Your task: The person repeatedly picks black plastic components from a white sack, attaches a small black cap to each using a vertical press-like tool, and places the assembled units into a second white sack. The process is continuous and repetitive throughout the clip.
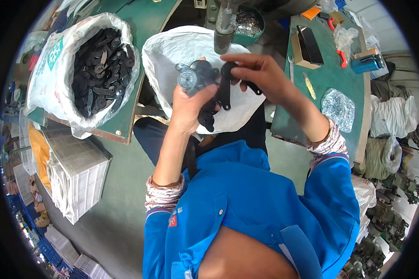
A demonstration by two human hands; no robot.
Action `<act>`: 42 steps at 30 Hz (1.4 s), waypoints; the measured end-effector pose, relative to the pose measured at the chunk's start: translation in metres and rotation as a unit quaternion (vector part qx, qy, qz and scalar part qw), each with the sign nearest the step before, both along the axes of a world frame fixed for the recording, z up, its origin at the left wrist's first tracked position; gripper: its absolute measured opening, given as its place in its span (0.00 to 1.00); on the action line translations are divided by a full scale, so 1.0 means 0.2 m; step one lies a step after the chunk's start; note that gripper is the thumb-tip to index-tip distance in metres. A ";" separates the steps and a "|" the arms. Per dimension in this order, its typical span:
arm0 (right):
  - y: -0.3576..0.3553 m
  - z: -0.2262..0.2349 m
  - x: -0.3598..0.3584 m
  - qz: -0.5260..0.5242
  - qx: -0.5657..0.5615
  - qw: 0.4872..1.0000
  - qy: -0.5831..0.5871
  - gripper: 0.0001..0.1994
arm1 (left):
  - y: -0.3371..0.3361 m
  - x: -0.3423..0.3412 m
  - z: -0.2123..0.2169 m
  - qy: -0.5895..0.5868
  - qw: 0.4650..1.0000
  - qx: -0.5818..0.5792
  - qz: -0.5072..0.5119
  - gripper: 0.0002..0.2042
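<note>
My left hand (186, 108) is closed around a bunch of black lever-shaped plastic parts (204, 70), each with a round end. A translucent grey round part (187, 79) with a small hook shows on top of that bunch. Just to the right, my right hand (263, 76) pinches a black lever part (225, 86) that hangs downward; another dark arm sticks out below its fingers. Both hands are above a wide white plastic sack (163, 53) spread open in front of my lap. The hands hide part of the sack's inside.
A metal machine spindle (223, 41) stands at the sack's far edge, beside a green tub (251, 25) of small metal pieces. Left, a white bag (51, 88) brims with similar black parts. On the right bench lie a phone (310, 44), a yellow cutter (309, 86) and a blue cylinder (365, 64).
</note>
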State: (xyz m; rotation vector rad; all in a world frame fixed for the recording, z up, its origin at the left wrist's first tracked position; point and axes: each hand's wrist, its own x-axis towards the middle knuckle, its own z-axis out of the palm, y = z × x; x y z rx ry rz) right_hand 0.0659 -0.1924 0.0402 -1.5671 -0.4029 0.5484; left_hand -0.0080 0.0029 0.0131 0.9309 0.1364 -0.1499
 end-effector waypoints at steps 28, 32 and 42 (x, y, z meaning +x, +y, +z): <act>0.08 0.29 0.21 -0.042 -0.062 0.996 -0.043 0.23 | -0.01 0.17 0.05 -0.005 0.989 -0.046 0.142 0.16; 0.10 -0.09 -0.04 -0.004 -0.027 1.000 -0.003 0.41 | -0.03 0.17 0.02 -0.022 0.985 -0.060 0.163 0.16; 0.11 -0.05 -0.31 0.128 0.028 0.960 0.247 0.22 | -0.01 0.18 0.01 0.027 0.982 -0.088 0.163 0.16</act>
